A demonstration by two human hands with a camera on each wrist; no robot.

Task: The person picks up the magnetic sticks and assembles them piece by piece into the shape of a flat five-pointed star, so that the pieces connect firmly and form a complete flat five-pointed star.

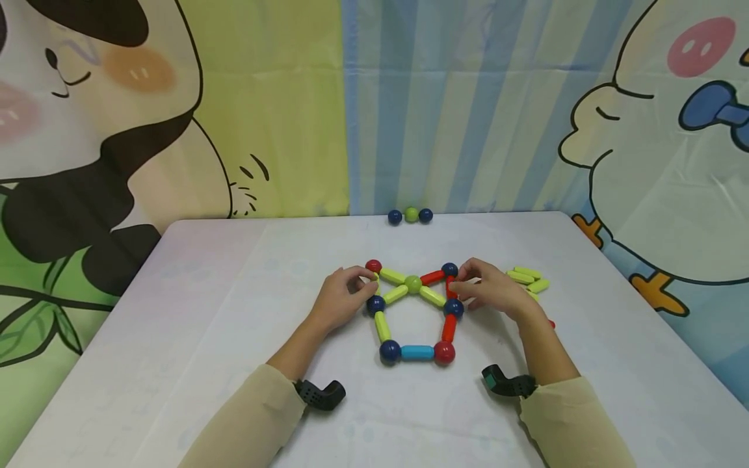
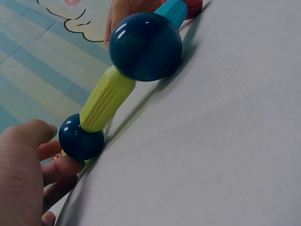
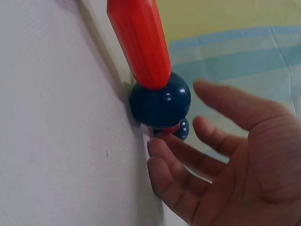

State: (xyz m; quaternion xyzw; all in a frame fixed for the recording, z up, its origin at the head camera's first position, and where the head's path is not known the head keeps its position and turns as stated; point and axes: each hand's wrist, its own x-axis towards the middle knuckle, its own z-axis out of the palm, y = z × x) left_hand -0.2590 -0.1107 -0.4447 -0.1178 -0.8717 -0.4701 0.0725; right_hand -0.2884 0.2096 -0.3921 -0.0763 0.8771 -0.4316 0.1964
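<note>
On the white table lies a frame of toy balls and rods around a light green ball (image 1: 413, 284). My left hand (image 1: 342, 299) pinches the yellow-green rod (image 1: 378, 281) between a red ball (image 1: 373, 266) and a navy ball (image 1: 376, 305). In the left wrist view, that navy ball (image 2: 81, 137) partly hides the fingers. My right hand (image 1: 494, 289) is at the frame's right side, its fingertips beside the red rod (image 1: 451, 286) between two navy balls. In the right wrist view, its fingers are loosely bent, thumb apart, close by the nearer navy ball (image 3: 161, 100).
A blue rod (image 1: 417, 353) and a red ball (image 1: 445, 353) form the frame's near side. Several yellow-green rods (image 1: 528, 278) lie beyond the right hand, with a bit of red (image 1: 552, 324) near the wrist. Two navy balls and a green ball (image 1: 411, 214) stand at the far edge.
</note>
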